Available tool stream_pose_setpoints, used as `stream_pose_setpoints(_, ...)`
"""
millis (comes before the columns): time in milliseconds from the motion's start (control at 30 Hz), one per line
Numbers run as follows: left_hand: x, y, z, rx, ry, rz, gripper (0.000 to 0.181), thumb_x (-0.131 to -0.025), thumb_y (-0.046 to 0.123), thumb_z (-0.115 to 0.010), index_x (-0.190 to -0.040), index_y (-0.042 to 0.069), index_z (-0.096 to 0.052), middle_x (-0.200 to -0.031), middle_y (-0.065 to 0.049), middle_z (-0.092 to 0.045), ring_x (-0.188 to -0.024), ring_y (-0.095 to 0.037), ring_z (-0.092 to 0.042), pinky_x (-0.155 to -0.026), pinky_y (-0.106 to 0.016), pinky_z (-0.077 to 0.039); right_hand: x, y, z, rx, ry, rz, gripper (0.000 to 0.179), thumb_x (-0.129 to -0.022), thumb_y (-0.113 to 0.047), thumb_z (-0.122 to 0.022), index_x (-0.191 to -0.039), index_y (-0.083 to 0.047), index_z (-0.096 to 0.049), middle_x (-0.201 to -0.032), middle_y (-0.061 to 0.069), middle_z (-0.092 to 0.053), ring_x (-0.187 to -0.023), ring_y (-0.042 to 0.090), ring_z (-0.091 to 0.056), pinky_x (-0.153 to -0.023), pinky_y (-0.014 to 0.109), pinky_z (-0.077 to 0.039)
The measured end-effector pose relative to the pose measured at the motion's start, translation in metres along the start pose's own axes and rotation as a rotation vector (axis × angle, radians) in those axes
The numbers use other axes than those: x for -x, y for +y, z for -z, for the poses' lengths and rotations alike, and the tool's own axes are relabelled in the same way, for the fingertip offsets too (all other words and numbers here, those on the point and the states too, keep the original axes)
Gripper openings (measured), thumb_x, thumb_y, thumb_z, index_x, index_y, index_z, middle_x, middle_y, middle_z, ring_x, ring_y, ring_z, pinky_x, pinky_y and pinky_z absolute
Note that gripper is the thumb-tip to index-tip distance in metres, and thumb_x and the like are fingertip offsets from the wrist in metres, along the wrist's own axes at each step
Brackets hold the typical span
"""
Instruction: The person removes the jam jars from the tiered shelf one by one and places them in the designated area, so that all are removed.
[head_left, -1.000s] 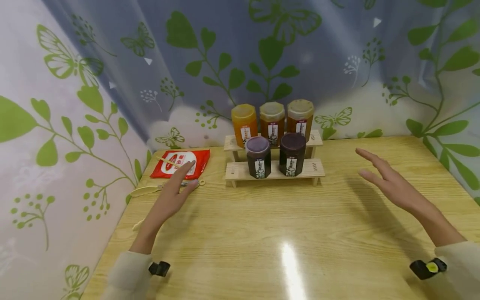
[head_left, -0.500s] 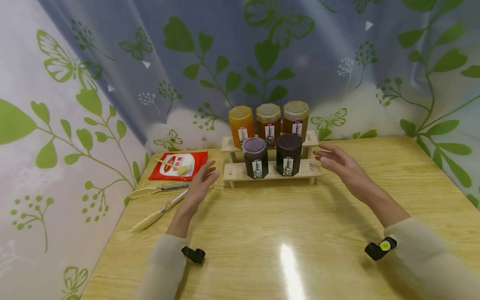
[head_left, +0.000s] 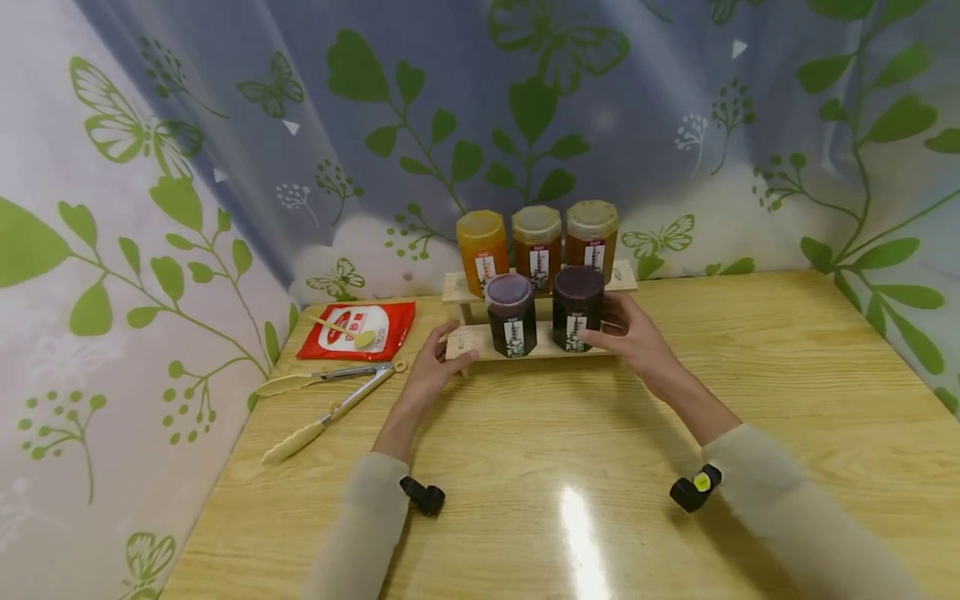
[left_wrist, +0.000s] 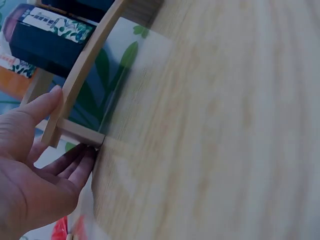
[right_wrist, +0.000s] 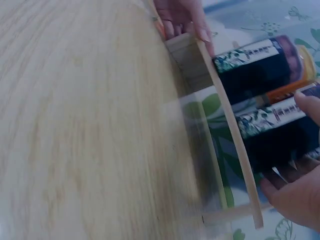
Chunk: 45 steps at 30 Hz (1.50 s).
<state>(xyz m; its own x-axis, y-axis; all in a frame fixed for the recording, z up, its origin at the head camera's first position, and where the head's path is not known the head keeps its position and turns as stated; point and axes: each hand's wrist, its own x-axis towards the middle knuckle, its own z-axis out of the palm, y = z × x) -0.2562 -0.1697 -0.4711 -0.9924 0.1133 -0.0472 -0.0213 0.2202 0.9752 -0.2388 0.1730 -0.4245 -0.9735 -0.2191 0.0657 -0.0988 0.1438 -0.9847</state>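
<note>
A two-step wooden rack (head_left: 545, 340) stands at the back of the table with hexagonal jars on it. My left hand (head_left: 429, 368) grips the left end of its lower step, thumb over the board and fingers beside the leg in the left wrist view. My right hand (head_left: 643, 340) holds the right-hand dark jar (head_left: 577, 302) on that step, thumb across its front label and fingers around its right side, partly hidden. Left of it stands another dark jar (head_left: 512, 315) with a purple lid. On the upper step are an orange jar (head_left: 482, 243) and two amber jars (head_left: 537, 240).
Left of the rack lies a red and white packet (head_left: 399, 323) with a thin, round-ended stick (head_left: 363, 339) on it. Spread tongs (head_left: 351, 402) with cream tips lie in front of the packet. A patterned curtain (head_left: 420, 125) hangs behind the wooden table (head_left: 495, 475).
Both hands have come inward from the sides. My left hand has taken hold of the rack's left end, my right hand the right-hand dark jar. The tongs are now in full view.
</note>
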Motion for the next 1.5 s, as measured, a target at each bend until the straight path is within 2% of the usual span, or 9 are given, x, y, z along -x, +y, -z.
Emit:
stream_pose_setpoints(200, -0.004, 0.002, -0.001, -0.002, 0.005, 0.004, 0.07, -0.093, 0.032, -0.081, -0.153, 0.033, -0.047, -0.16, -0.006, -0.044, -0.145, -0.031, -0.043, -0.115, -0.053, -0.039, -0.009, 0.001, -0.014, 0.095, 0.094, 0.058, 0.087, -0.093, -0.018, -0.079, -0.16, -0.006, -0.024, -0.155, 0.025, -0.041, -0.145, 0.04, -0.039, -0.119, 0.057, -0.032)
stream_pose_setpoints(367, -0.002, 0.002, 0.0, -0.018, 0.013, 0.022, 0.071, -0.092, 0.037, -0.082, -0.154, 0.036, -0.047, -0.163, -0.003, -0.039, -0.148, -0.031, -0.039, -0.117, -0.054, -0.037, -0.015, 0.004, -0.022, 0.225, 0.126, 0.059, 0.095, -0.093, -0.025, -0.08, -0.161, -0.008, -0.015, -0.154, 0.029, -0.041, -0.144, 0.046, -0.04, -0.116, 0.063, -0.032)
stream_pose_setpoints(567, -0.001, 0.002, 0.0, -0.001, 0.025, 0.045, 0.07, -0.092, 0.036, -0.082, -0.152, 0.038, -0.048, -0.162, -0.006, -0.04, -0.148, -0.032, -0.039, -0.117, -0.055, -0.036, -0.016, 0.002, -0.021, 0.291, 0.139, 0.025, 0.095, -0.092, -0.034, -0.081, -0.16, -0.008, -0.02, -0.148, 0.028, -0.047, -0.136, 0.045, -0.048, -0.11, 0.063, -0.039)
stream_pose_setpoints(700, -0.002, 0.003, -0.002, 0.017, 0.003, 0.059, 0.069, -0.092, 0.035, -0.082, -0.153, 0.037, -0.048, -0.161, -0.008, -0.041, -0.146, -0.032, -0.04, -0.118, -0.055, -0.035, -0.011, 0.0, -0.016, 0.331, 0.155, 0.025, 0.094, -0.09, -0.034, -0.082, -0.159, -0.007, -0.024, -0.146, 0.028, -0.05, -0.134, 0.046, -0.05, -0.109, 0.064, -0.04)
stream_pose_setpoints(967, -0.002, 0.006, 0.002, -0.001, 0.016, 0.071, 0.069, -0.091, 0.037, -0.082, -0.151, 0.039, -0.048, -0.165, -0.008, -0.035, -0.151, -0.033, -0.033, -0.12, -0.058, -0.031, -0.007, -0.001, -0.008, 0.36, 0.132, 0.038, 0.093, -0.088, -0.031, -0.083, -0.158, -0.005, -0.028, -0.146, 0.026, -0.05, -0.135, 0.045, -0.05, -0.11, 0.064, -0.039)
stream_pose_setpoints(1233, -0.004, 0.005, 0.003, 0.017, -0.008, 0.061, 0.072, -0.092, 0.032, -0.082, -0.155, 0.032, -0.046, -0.16, -0.009, -0.042, -0.147, -0.032, -0.04, -0.118, -0.055, -0.034, -0.008, 0.002, -0.005, 0.377, 0.119, 0.024, 0.095, -0.089, -0.032, -0.083, -0.16, -0.006, -0.027, -0.149, 0.027, -0.049, -0.137, 0.046, -0.048, -0.111, 0.066, -0.038)
stream_pose_setpoints(1400, -0.001, 0.002, 0.005, 0.01, 0.018, 0.085, 0.071, -0.091, 0.032, -0.083, -0.152, 0.034, -0.048, -0.162, -0.007, -0.039, -0.149, -0.032, -0.037, -0.12, -0.055, -0.032, -0.01, 0.005, -0.008, 0.374, 0.104, 0.034, 0.095, -0.088, -0.035, -0.084, -0.16, -0.008, -0.028, -0.15, 0.026, -0.049, -0.138, 0.045, -0.048, -0.111, 0.064, -0.04)
stream_pose_setpoints(1500, 0.0, 0.005, 0.003, 0.01, -0.002, 0.093, 0.072, -0.091, 0.032, -0.083, -0.154, 0.033, -0.046, -0.163, -0.009, -0.037, -0.151, -0.034, -0.034, -0.121, -0.056, -0.03, -0.007, 0.005, -0.005, 0.376, 0.102, 0.025, 0.095, -0.089, -0.035, -0.083, -0.161, -0.008, -0.027, -0.15, 0.026, -0.049, -0.138, 0.045, -0.048, -0.11, 0.065, -0.039)
